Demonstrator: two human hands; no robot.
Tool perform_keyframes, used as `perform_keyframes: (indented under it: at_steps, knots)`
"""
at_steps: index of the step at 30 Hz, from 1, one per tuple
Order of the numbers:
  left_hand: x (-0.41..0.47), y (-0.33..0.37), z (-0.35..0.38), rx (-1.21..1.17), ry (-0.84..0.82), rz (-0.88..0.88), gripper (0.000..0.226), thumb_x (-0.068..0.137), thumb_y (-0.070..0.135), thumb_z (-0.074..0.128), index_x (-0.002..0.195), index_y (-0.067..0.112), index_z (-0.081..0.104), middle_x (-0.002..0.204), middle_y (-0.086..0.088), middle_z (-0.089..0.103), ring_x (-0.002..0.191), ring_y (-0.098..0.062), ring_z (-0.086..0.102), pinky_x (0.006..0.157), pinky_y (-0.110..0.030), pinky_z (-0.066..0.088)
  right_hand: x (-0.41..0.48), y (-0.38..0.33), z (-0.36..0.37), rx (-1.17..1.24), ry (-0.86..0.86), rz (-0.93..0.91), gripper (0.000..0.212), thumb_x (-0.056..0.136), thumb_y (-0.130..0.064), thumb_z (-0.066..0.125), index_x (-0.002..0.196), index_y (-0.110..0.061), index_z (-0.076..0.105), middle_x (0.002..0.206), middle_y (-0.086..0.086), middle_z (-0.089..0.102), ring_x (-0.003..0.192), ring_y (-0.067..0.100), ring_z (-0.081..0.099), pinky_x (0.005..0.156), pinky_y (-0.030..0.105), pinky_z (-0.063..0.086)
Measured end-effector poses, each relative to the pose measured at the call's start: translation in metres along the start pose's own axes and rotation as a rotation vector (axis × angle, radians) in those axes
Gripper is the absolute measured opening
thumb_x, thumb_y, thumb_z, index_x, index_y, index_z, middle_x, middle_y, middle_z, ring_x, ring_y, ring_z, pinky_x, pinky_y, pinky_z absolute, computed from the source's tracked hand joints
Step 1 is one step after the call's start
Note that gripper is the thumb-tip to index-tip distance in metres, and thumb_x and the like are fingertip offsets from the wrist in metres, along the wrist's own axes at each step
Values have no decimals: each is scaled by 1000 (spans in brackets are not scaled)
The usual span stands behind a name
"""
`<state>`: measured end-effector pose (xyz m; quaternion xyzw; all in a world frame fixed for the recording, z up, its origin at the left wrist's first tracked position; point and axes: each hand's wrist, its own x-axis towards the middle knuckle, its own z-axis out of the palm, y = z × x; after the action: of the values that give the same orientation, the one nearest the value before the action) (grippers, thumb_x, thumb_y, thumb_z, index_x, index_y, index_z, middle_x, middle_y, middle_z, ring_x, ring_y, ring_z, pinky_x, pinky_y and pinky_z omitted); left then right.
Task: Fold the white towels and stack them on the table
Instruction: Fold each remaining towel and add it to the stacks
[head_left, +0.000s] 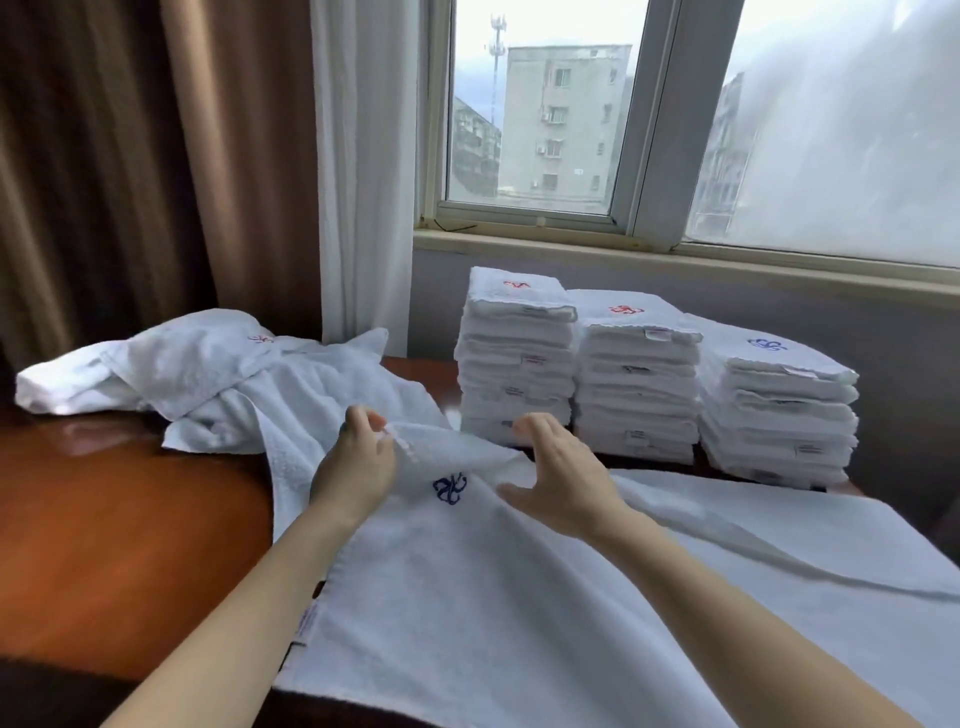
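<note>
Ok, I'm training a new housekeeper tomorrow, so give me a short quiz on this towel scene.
1. How many stacks of folded towels are there?
2. True or false: the left hand pinches the edge of the spread towel.
3. The emblem on the spread towel is: A red, B blue, C green?
Key: 1 three; 2 true; 3 B.

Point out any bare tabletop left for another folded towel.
Bare table lies left of the spread towel, in front of the unfolded heap; a small strip sits between heap and left stack. The middle stack and right stack crowd the back right; the spread towel covers the front.
</note>
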<state>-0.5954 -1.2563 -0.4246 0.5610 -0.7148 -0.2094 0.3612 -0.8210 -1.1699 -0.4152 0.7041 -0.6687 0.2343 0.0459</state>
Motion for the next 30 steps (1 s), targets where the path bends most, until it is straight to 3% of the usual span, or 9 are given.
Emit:
perform_keyframes:
  at_steps: [4,8,12,14,16,20,22,26,30]
  knots:
    - [-4,-26,1,77,-137,-26,42,99,29,51,138,20,36,143,2,46,114,-22,56,91,-42,50,8,-17,18,30,-148,-54,70,84,-25,62,148,-27,34,148,-4,43,128,20,47,97,29,39]
    - [-5,-29,2,98,-170,-34,42,95,46,51,132,27,44,121,9,60,105,-16,59,85,-36,51,20,-37,34,39,-152,-96,66,85,-20,61,147,-30,39,150,-9,42,134,17,42,104,32,39]
    - [-5,-27,4,185,-184,22,19,90,47,56,102,32,53,97,13,64,91,-15,62,75,-32,51,37,-48,47,-69,-73,-87,68,82,-12,58,144,-31,38,144,-6,46,124,24,49,90,32,42]
    - [-2,-28,2,181,-148,18,11,95,40,50,93,30,53,91,9,64,84,-15,60,72,-34,50,45,-48,48,-142,-13,-86,50,88,-15,55,135,-29,49,130,-5,58,113,25,57,75,31,39]
    - [4,-32,-5,126,-93,-46,15,98,39,45,85,29,47,84,6,60,76,-14,56,64,-33,44,50,-48,42,-150,90,-96,24,97,-23,49,117,-26,62,110,-5,68,99,26,64,63,31,36]
    - [15,-43,-25,148,-59,-136,19,93,40,47,83,25,49,82,5,61,76,-15,57,62,-31,41,61,-60,13,-11,327,-152,21,100,-31,51,111,-24,68,106,-4,71,89,26,67,63,32,45]
    - [16,-47,-31,201,-78,-150,23,93,45,48,82,25,51,82,7,62,77,-15,58,61,-30,39,66,-74,-3,1,379,-199,20,100,-30,52,108,-24,69,102,-4,71,84,26,67,58,30,39]
    - [9,-56,-32,204,-115,-123,16,92,44,49,84,32,54,87,14,61,85,-14,61,71,-30,47,70,-106,-15,-40,209,-146,24,98,-28,50,114,-26,68,99,0,72,86,27,65,61,29,29]
    - [4,-61,-34,41,-76,-141,14,98,34,45,96,27,58,97,5,66,93,-22,63,83,-36,51,59,-123,4,417,-276,61,29,98,-41,51,111,-19,65,89,3,72,54,19,68,50,26,50]
